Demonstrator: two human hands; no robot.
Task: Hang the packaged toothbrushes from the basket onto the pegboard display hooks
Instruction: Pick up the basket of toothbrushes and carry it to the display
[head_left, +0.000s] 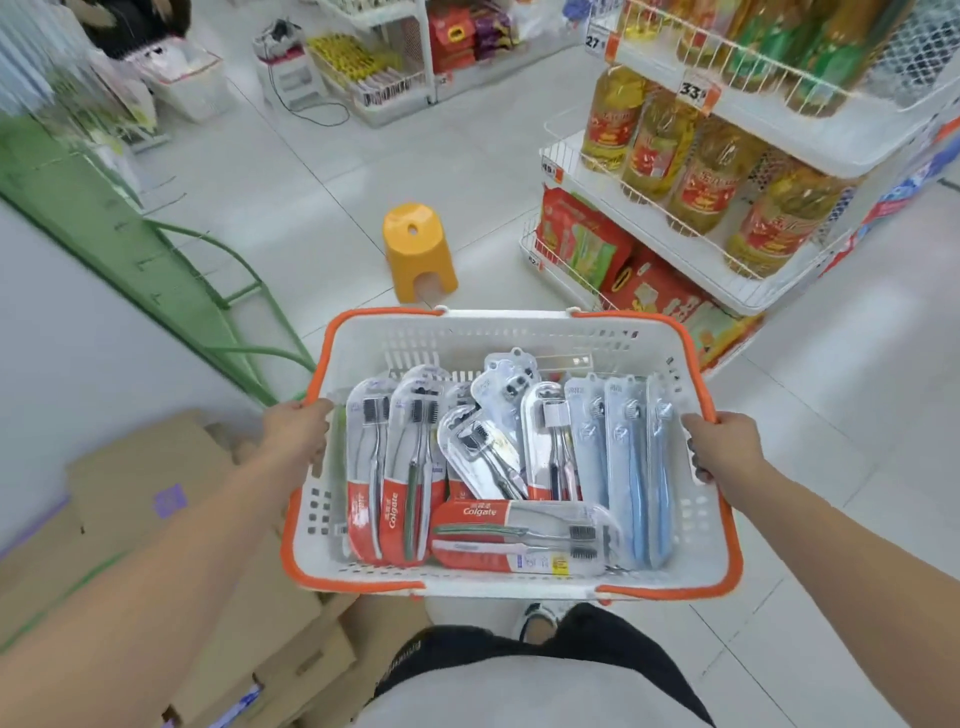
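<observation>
While the person stands in a shop aisle, the basket is carried level in front of the body, one hand on each side rim. The left hand grasps the left edge, fingers curled over the orange trim and onto the white wall; the right hand grasps the right edge the same way, fingertips hooked over the rim. Holding both sides rather than a handle looks like a way to keep the load flat, so that the packs do not slide into a heap.

All the toothbrush packs lie inside the basket, none hung yet. Several red-and-clear packs stand side by side along the left, bristle ends toward the far wall; one more red pack lies crosswise along the near wall. A few blue packs lie parallel along the right. In the middle some clear packs overlap at angles, their hang tabs pointing away from the person.

A green rack with short pegs runs along the left wall; it is likely the display to be filled, though motion blur makes that unsure. A yellow stool stands on the tiled floor just beyond the basket, cardboard boxes lie at the lower left, and shelves of oil bottles stand to the right.

By my judgement the task is at its start: the basket needs setting down near the rack, perhaps on the stool, to free a hand for picking.
</observation>
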